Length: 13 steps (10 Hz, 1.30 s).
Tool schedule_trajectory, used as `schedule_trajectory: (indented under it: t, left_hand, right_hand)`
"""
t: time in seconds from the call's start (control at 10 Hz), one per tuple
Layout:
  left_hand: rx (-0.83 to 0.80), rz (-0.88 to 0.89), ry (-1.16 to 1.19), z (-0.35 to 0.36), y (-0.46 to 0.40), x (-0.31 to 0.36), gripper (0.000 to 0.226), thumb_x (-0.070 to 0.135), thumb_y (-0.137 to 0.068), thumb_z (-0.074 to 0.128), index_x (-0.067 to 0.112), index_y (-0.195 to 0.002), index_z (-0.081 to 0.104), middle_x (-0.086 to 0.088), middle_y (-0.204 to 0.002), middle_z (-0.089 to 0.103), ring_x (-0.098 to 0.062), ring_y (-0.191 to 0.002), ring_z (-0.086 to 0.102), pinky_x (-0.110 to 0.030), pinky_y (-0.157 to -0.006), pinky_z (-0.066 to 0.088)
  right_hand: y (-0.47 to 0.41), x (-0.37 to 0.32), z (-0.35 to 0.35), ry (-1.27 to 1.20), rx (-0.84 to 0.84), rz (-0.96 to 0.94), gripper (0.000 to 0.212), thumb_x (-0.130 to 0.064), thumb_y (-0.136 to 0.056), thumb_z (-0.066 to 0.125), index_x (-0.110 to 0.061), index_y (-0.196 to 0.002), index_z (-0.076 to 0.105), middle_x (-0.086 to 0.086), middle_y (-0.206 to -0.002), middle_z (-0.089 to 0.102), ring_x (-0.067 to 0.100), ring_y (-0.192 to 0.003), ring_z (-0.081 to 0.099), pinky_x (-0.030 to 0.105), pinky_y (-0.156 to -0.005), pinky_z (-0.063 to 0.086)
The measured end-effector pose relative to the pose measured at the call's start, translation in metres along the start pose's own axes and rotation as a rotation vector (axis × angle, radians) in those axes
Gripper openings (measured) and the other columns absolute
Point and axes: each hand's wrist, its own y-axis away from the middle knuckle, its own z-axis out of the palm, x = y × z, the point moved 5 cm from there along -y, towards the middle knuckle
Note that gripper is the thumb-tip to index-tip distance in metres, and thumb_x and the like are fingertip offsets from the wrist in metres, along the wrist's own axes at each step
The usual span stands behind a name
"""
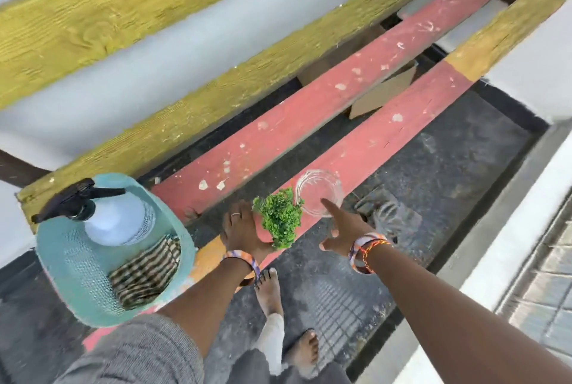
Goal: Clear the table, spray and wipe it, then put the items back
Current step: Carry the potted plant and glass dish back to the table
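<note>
On the red plank [365, 148], left hand [240, 228] grips green plant [280, 216]; right hand [340, 228] fingers spread touching glass bowl [318, 191]

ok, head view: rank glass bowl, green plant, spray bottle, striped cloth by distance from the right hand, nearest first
From the right hand:
1. Glass bowl, at the fingertip, on the red plank.
2. Green plant, just left, in the left hand.
3. Striped cloth, in the teal basket.
4. Spray bottle, same basket, far left.
</note>
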Motion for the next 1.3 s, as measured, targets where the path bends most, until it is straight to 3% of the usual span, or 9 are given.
schedule_trajectory:
  t: [0.2,0.4,0.5,0.6,0.9,1.0,1.1,1.2,1.3]
  left_hand:
    - [0.072,0.026,0.158,0.013,-0.018,0.004,0.079,0.038,-0.073,0.07,0.032,-0.142,0.032,-0.002,-0.157,0.008,-0.031,-0.146,-0.002,-0.049,-0.117,0.006]
    - [0.1,0.132,0.245,0.012,-0.019,0.004,0.05,0.028,-0.073,0.071,0.019,-0.121,0.06,-0.006,-0.148,0.031,-0.029,-0.142,0.015,-0.041,-0.114,0.012]
    - [0.027,0.165,0.208,0.006,-0.018,0.003,0.048,0.028,-0.076,0.067,0.021,-0.123,0.058,-0.003,-0.145,0.036,-0.024,-0.139,0.023,-0.036,-0.11,0.02]
    - [-0.068,0.238,0.351,-0.005,-0.006,0.007,0.052,0.035,-0.073,0.067,0.015,-0.121,0.061,-0.011,-0.126,0.06,-0.029,-0.123,0.052,-0.03,-0.1,0.041]
    - [0.042,0.385,0.606,-0.061,0.086,-0.018,0.065,0.045,-0.059,0.071,0.006,-0.111,0.066,-0.008,-0.11,0.07,-0.007,-0.104,0.057,0.001,-0.077,0.036]
    - [0.125,0.379,0.705,-0.086,0.118,-0.039,0.068,0.052,-0.05,0.07,0.007,-0.101,0.068,-0.001,-0.097,0.068,-0.01,-0.095,0.059,-0.011,-0.074,0.043]
    - [0.18,0.349,0.72,-0.12,0.152,-0.06,0.051,0.021,-0.072,0.077,0.003,-0.115,0.058,-0.008,-0.106,0.064,-0.023,-0.102,0.059,-0.008,-0.074,0.046]
    - [0.272,0.368,0.71,-0.163,0.185,-0.081,0.063,0.016,-0.083,0.066,-0.006,-0.135,0.036,-0.016,-0.111,0.054,-0.034,-0.11,0.055,-0.031,-0.093,0.046]
    - [0.648,0.724,0.307,-0.216,0.215,-0.115,0.081,0.046,-0.069,0.059,0.023,-0.141,0.029,-0.03,-0.101,0.066,-0.044,-0.091,0.067,-0.039,-0.075,0.058]
  right_hand:
    - [-0.04,0.005,0.011,-0.106,0.192,0.153,0.059,-0.026,-0.087,0.055,-0.044,-0.139,0.034,0.009,-0.122,0.063,0.029,-0.107,0.061,0.034,-0.082,0.053]
    - [-0.036,0.005,0.005,-0.081,0.253,0.219,0.034,-0.03,-0.091,0.053,-0.038,-0.124,0.056,0.005,-0.125,0.062,0.028,-0.113,0.059,0.035,-0.085,0.049]
    - [-0.027,0.0,0.001,-0.043,0.319,0.2,0.028,-0.029,-0.093,0.05,-0.033,-0.119,0.059,0.007,-0.122,0.063,0.029,-0.109,0.06,0.035,-0.081,0.049]
    - [-0.018,-0.01,-0.006,-0.019,0.379,0.173,0.025,-0.029,-0.095,0.047,-0.028,-0.117,0.057,0.012,-0.114,0.064,0.031,-0.102,0.062,0.034,-0.073,0.048]
    - [0.067,-0.048,0.016,-0.176,0.383,0.058,0.029,-0.023,-0.092,0.054,-0.019,-0.119,0.062,0.015,-0.121,0.065,0.031,-0.11,0.06,0.03,-0.083,0.046]
    - [0.112,-0.066,0.029,-0.182,0.423,-0.03,0.028,-0.02,-0.09,0.057,-0.017,-0.116,0.065,0.015,-0.116,0.067,0.029,-0.105,0.063,0.024,-0.075,0.042]
    - [0.156,-0.098,0.034,-0.191,0.472,-0.148,0.026,-0.017,-0.09,0.058,-0.015,-0.115,0.066,0.013,-0.11,0.069,0.024,-0.093,0.063,0.017,-0.067,0.033]
    - [0.192,-0.145,0.039,-0.157,0.529,-0.294,0.028,-0.017,-0.09,0.058,-0.014,-0.117,0.065,0.013,-0.11,0.07,0.025,-0.101,0.064,0.013,-0.064,0.028]
    - [0.23,-0.205,0.047,-0.133,0.569,-0.478,0.026,-0.013,-0.09,0.057,-0.012,-0.115,0.066,0.015,-0.105,0.071,0.027,-0.098,0.065,0.013,-0.062,0.028]
